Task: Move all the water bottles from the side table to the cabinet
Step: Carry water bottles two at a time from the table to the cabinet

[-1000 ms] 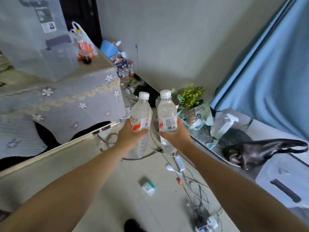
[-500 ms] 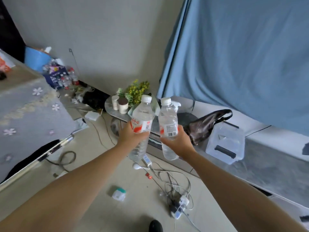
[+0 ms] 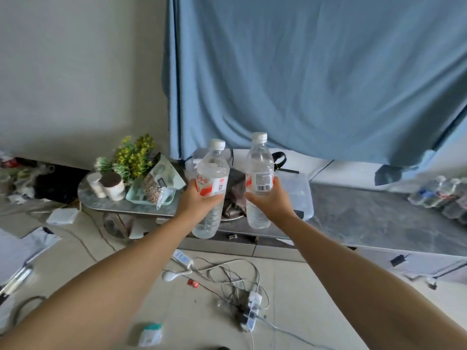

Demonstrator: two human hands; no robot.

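The left hand (image 3: 199,202) is wrapped tight around one water bottle (image 3: 211,188), and the right hand (image 3: 269,202) is wrapped tight around a second water bottle (image 3: 259,180), both standing straight up with white caps on top and a small gap between them. The two bottles are held up in the air in front of the left end of the long grey bench (image 3: 366,218), with a blue curtain (image 3: 316,77) hanging behind it. More bottles (image 3: 439,195) lie in a bunch at the far right end of the bench, and yellow flowers (image 3: 135,154) sit on a round grey table (image 3: 101,207) on the left.
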